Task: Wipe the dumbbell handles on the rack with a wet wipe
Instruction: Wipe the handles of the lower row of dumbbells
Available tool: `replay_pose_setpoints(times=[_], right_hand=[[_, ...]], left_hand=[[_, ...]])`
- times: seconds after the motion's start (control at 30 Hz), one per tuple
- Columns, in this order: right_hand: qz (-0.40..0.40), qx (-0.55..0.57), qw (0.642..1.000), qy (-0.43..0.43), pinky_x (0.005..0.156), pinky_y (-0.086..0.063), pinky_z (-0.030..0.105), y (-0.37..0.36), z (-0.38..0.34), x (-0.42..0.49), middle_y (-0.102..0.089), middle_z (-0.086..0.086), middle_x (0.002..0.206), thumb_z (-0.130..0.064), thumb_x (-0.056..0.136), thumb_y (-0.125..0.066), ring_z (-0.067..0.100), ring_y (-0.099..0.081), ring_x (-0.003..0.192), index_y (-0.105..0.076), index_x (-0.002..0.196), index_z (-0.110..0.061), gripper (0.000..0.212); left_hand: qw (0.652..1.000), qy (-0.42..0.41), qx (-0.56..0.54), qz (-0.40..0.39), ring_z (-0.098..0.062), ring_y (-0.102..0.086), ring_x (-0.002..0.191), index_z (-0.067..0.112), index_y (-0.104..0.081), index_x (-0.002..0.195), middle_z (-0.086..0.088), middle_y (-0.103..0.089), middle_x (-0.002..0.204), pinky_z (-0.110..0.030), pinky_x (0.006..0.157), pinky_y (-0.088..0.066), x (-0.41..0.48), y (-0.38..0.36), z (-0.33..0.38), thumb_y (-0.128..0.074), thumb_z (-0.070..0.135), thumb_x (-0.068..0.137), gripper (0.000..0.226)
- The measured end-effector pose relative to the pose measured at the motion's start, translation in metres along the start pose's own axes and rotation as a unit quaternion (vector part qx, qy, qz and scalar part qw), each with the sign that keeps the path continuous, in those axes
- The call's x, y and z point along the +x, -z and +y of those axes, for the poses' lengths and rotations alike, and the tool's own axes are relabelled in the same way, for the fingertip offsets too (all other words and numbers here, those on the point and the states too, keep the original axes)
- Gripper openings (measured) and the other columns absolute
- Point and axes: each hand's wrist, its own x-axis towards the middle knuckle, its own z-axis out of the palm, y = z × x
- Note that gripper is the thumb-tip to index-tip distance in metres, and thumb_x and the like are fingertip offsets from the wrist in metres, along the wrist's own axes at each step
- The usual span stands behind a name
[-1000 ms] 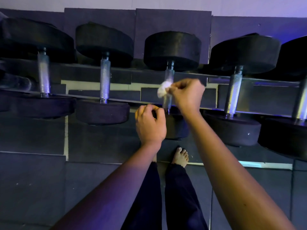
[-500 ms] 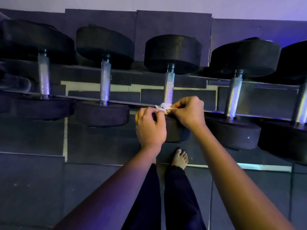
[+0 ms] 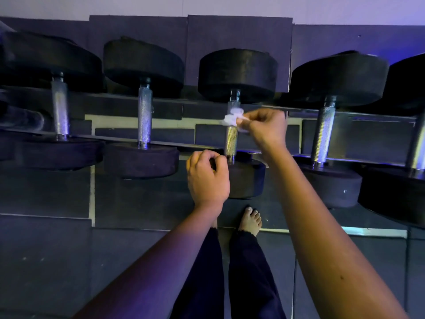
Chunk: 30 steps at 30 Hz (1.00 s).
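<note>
Here, in the head view, I have the right hand (image 3: 264, 127) up at the third dumbbell handle (image 3: 230, 141) from the left. Its thumb and fingertips pinch a crumpled white wet wipe (image 3: 231, 118). The wipe sits just left of that hand's fingertips, pressed against the upper part of the knurled handle, close under the far black head (image 3: 238, 74). The wipe is blurred, so I cannot tell how far round the handle it goes. The rest of the handle shows bare and shiny below the hand, down to the near head (image 3: 246, 178).

The left hand (image 3: 208, 178) is lower and to the left of the right hand, its fingers curled into a loose fist. I can see nothing held inside it. Its knuckles lie just beside the near head of the same dumbbell, at the foot of the handle; whether they touch it I cannot tell.

The dumbbell lies across the rack (image 3: 184, 143), whose front rail runs away to the left of the left hand. Further left of that hand are two more handles (image 3: 145, 116) (image 3: 60, 111). To the right of the right hand stands another handle (image 3: 323, 132), and one more (image 3: 417, 146) at the frame edge. None of these is touched.

Below both hands, between the forearms, I see dark trousers (image 3: 250, 272) and a bare foot (image 3: 251, 219) on the dark tiled floor (image 3: 46, 261).
</note>
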Motion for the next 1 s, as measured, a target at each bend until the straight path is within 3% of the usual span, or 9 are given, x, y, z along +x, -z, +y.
replay_pose_setpoints(times=[0.13,0.27,0.37,0.6,0.8,1.0], right_hand=[[-0.087,-0.085,0.992,-0.034,0.066,-0.050,0.022,0.014,0.022,-0.025,-0.068,-0.008,0.067,-0.012,0.069,-0.084,0.002,-0.060,0.063,-0.071,0.067,-0.020,0.015],[-0.102,-0.130,0.986,0.000,0.063,-0.049,0.014,0.015,0.024,-0.033,-0.071,-0.004,0.071,-0.011,0.070,-0.083,0.000,-0.061,0.065,-0.074,0.070,-0.016,0.011],[-0.058,-0.070,0.996,0.007,0.072,-0.058,0.027,0.011,0.014,-0.027,-0.072,-0.002,0.072,-0.012,0.072,-0.082,0.012,-0.070,0.073,-0.073,0.071,-0.017,0.010],[0.108,0.039,0.993,0.036,0.069,-0.052,0.019,-0.015,-0.024,-0.004,-0.072,-0.002,0.074,-0.024,0.075,-0.079,0.007,-0.065,0.069,-0.076,0.083,-0.012,0.014],[0.143,0.041,0.989,0.015,0.072,-0.056,0.032,-0.032,-0.026,-0.008,-0.071,-0.002,0.077,-0.036,0.070,-0.083,0.014,-0.067,0.075,-0.073,0.082,-0.013,0.028],[0.156,0.019,0.987,0.036,0.071,-0.054,0.029,-0.028,-0.027,-0.004,-0.068,-0.004,0.066,-0.022,0.077,-0.077,0.010,-0.063,0.063,-0.069,0.068,-0.014,0.014]], left_hand=[[1.000,-0.005,-0.002,0.008,-0.018,-0.052,0.099,0.021,-0.067,0.082,0.006,-0.058,0.094,-0.025,0.071,-0.032,0.000,-0.001,-0.001,-0.037,0.042,0.078,0.037],[1.000,0.000,0.001,0.011,-0.018,-0.052,0.099,0.020,-0.067,0.083,0.005,-0.058,0.094,-0.026,0.072,-0.033,0.001,-0.003,-0.001,-0.035,0.043,0.077,0.040],[1.000,-0.005,-0.002,0.008,-0.017,-0.052,0.097,0.021,-0.067,0.083,0.006,-0.059,0.094,-0.027,0.073,-0.035,0.001,-0.002,-0.001,-0.033,0.046,0.075,0.043],[1.000,0.005,0.003,-0.003,-0.018,-0.053,0.097,0.015,-0.068,0.085,0.003,-0.059,0.095,-0.025,0.073,-0.032,0.000,-0.001,-0.001,-0.042,0.033,0.081,0.032],[1.000,0.000,-0.002,-0.007,-0.018,-0.053,0.094,0.019,-0.063,0.079,0.003,-0.057,0.093,-0.028,0.070,-0.036,0.000,0.000,-0.001,-0.040,0.035,0.081,0.029],[1.000,-0.002,-0.008,-0.006,-0.015,-0.051,0.091,0.023,-0.060,0.076,0.004,-0.056,0.091,-0.025,0.068,-0.032,-0.001,0.000,-0.001,-0.042,0.034,0.082,0.022]])
